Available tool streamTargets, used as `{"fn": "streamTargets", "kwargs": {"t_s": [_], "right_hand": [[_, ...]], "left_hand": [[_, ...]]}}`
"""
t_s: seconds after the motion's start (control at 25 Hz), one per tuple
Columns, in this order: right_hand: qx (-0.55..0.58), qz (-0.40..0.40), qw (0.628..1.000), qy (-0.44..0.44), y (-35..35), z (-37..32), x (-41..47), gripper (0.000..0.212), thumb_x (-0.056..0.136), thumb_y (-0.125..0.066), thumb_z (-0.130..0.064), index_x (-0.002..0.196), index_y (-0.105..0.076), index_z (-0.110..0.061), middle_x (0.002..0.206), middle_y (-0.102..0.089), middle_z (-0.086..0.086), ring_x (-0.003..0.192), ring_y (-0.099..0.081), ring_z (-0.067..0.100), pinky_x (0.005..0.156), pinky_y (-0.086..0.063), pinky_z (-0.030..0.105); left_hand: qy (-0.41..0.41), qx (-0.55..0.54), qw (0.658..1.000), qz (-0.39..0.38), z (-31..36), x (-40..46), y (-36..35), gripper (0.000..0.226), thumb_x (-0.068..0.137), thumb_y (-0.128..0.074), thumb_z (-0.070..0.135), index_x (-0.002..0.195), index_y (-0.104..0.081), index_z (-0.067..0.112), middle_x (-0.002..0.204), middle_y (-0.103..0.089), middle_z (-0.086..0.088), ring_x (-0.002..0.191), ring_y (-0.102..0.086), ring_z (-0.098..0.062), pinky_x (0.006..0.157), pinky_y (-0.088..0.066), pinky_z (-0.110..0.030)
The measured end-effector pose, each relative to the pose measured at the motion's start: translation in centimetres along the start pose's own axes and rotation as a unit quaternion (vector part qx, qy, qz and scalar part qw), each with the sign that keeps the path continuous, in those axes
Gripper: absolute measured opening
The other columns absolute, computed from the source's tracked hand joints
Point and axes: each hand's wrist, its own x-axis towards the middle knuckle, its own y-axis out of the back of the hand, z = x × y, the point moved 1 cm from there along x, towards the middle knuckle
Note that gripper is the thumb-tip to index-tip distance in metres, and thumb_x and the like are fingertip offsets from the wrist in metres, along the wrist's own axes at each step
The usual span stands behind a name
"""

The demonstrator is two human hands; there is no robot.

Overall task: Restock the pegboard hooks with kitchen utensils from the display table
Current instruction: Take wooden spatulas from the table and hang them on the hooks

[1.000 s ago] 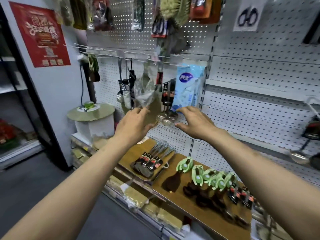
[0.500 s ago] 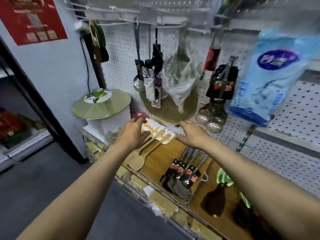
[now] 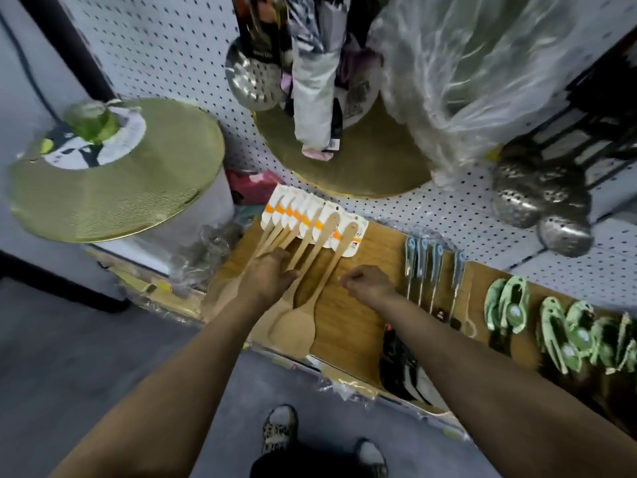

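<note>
Left hand rests flat-fingered on the fanned wooden spatulas, likely to gather them for hanging, while right hand hovers beside them curled and empty (grip pending).

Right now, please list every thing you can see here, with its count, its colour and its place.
wooden spatulas: several, light wood with white-orange cards, fanned on the table's left end
display table: one, brown wood, below the pegboard
metal utensils: about four, silver, right of the spatulas
green-carded utensils: several, green, table's right part
mesh covers: two, gold, one left on a white stand, one hanging
slotted ladles: several, steel, hanging right
pegboard: one, white, behind
left hand: on the spatula handles
right hand: curled, above the table
</note>
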Motion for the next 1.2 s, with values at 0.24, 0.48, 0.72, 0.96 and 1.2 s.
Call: {"fn": "streamTargets", "kwargs": {"t_s": [0.24, 0.48, 0.72, 0.96, 1.2], "right_hand": [[0.069, 0.027, 0.985, -0.157, -7.9, -0.2, 7.9, 0.041, 0.094, -0.062, -0.042, 0.108, -0.07, -0.005, 0.11, -0.07, 0.01, 0.103, -0.066, 0.029, 0.08, -0.05, 0.031], [0.193, 0.068, 0.948, -0.243, -9.8, 1.2, 9.5, 0.042, 0.08, -0.075, -0.042, 0.102, -0.071, -0.006, 0.09, -0.071, 0.009, 0.087, -0.07, 0.029, 0.075, -0.06, 0.037], [0.439, 0.131, 0.862, -0.216, -7.0, 2.9, 3.1, 0.009, 0.083, -0.077, -0.007, 0.088, -0.071, -0.012, 0.091, -0.072, 0.008, 0.085, -0.067, 0.022, 0.069, -0.056, 0.029], [0.504, 0.135, 0.826, -0.213, -3.9, 3.9, -1.5, 0.012, 0.084, -0.075, -0.008, 0.096, -0.071, -0.008, 0.097, -0.073, 0.012, 0.091, -0.069, 0.026, 0.073, -0.057, 0.032], [0.513, 0.145, 0.819, -0.211, -2.8, 6.7, -4.2, 0.017, 0.085, -0.075, -0.011, 0.1, -0.07, -0.007, 0.092, -0.073, 0.009, 0.084, -0.067, 0.022, 0.074, -0.057, 0.031]], "left_hand": [[-0.038, -0.009, 0.997, -0.073, -4.5, 5.8, -3.7, 0.038, 0.086, -0.067, 0.039, 0.116, -0.06, 0.017, 0.111, -0.066, -0.005, 0.103, -0.061, -0.025, 0.087, -0.049, -0.033], [-0.057, -0.031, 0.993, -0.103, -5.1, 6.2, -4.8, 0.033, 0.087, -0.068, 0.031, 0.116, -0.063, 0.015, 0.114, -0.068, -0.002, 0.103, -0.063, -0.018, 0.085, -0.043, -0.022], [-0.016, -0.028, 0.992, -0.126, -4.1, 7.3, -6.5, 0.037, 0.086, -0.068, 0.037, 0.118, -0.061, 0.02, 0.117, -0.068, -0.001, 0.11, -0.061, -0.02, 0.095, -0.048, -0.031], [0.013, 0.053, 0.993, -0.105, -1.2, 8.3, -9.6, 0.037, 0.089, -0.062, 0.038, 0.119, -0.054, 0.017, 0.118, -0.063, -0.01, 0.113, -0.058, -0.032, 0.096, -0.047, -0.042], [0.05, 0.08, 0.992, -0.087, -0.1, 7.8, -10.9, 0.027, 0.088, -0.065, 0.033, 0.112, -0.067, 0.02, 0.116, -0.065, -0.009, 0.11, -0.06, -0.031, 0.089, -0.048, -0.037]]}}
